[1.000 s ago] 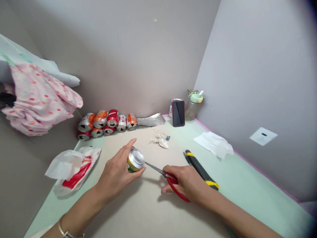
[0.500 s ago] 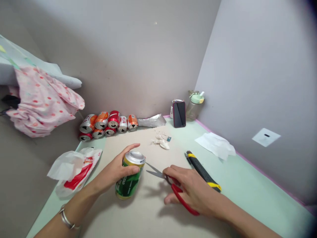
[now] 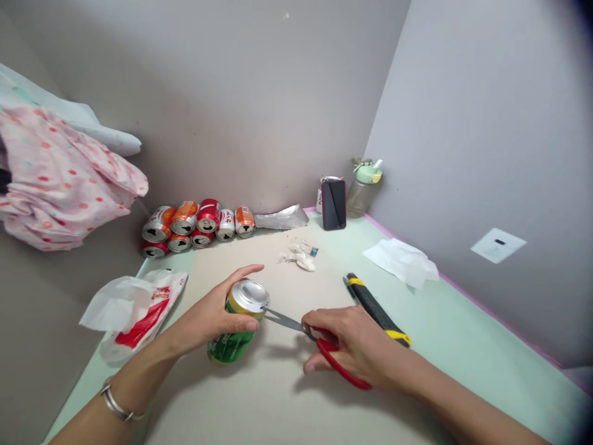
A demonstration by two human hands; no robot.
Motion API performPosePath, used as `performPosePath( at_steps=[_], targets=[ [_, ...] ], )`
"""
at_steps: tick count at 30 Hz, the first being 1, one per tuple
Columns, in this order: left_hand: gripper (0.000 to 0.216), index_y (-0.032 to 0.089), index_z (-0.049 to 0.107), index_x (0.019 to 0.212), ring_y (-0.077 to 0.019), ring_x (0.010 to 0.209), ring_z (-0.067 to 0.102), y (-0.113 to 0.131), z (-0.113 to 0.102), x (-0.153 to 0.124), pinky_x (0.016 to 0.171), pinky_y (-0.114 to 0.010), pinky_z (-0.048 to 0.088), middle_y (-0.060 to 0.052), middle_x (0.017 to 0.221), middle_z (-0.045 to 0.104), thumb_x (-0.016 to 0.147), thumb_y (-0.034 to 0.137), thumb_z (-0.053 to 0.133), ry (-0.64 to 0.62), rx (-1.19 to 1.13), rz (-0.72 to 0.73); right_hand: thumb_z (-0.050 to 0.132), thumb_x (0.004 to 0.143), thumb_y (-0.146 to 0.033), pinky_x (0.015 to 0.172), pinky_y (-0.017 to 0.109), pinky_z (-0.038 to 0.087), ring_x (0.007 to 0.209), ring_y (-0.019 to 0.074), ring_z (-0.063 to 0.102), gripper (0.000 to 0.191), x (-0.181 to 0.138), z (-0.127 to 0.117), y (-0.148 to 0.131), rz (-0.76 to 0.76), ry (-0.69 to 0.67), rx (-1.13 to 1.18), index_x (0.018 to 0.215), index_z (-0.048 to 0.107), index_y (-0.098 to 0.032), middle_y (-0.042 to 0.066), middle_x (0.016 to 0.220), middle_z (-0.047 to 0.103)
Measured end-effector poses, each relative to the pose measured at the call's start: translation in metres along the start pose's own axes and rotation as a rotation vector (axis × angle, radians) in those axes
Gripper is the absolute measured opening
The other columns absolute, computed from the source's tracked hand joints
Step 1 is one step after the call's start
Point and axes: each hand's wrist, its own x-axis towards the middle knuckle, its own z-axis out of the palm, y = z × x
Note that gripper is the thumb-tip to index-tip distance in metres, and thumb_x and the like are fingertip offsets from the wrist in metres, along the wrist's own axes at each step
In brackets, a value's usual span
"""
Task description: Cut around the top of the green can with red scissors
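Note:
My left hand is wrapped round a green can with a gold band and a silver end facing up, tilted a little. A small dark slit shows near the can's rim on the right. My right hand grips red-handled scissors, whose blades point left. The blade tips meet the can's upper edge at the slit; whether one tip is inside I cannot tell. A beige board lies beneath both hands.
Several drink cans are stacked along the back wall beside a cut metal sheet. A box cutter lies right, near white paper. A phone and bottle stand behind. A tissue pack lies left; crumpled tissue is mid-board.
The scissor blades have come closer together and moved left, from just beside the can to touching its rim. The can has tilted slightly more. The whole view has shifted a little.

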Motion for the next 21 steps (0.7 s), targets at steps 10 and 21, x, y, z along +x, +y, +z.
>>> performPosePath(
  at_steps=[10,21],
  targets=[
    [0.101,0.029,0.037,0.151,-0.0323,0.121,0.055,0.000,0.002,-0.003,0.109,-0.044,0.035,-0.008,0.130,0.062,0.066,0.047,0.087,-0.090,0.072,-0.013,0.063,0.086,-0.068,0.053,0.022,0.028,0.053,0.0114,0.041,0.046,-0.001,0.004,0.000,-0.053,-0.002,0.028,0.075,0.055,-0.024,-0.006,0.061,0.048],
    [0.054,0.022,0.059,0.115,-0.0237,0.095,0.059,0.011,0.004,-0.005,0.082,-0.030,0.044,-0.002,0.103,0.065,0.074,0.051,0.079,-0.097,0.046,0.026,0.054,0.091,-0.070,0.053,0.023,0.028,0.052,0.0119,0.044,0.049,-0.001,0.009,0.004,-0.046,0.070,0.003,0.077,0.058,-0.023,-0.004,0.061,0.055]
  ],
)
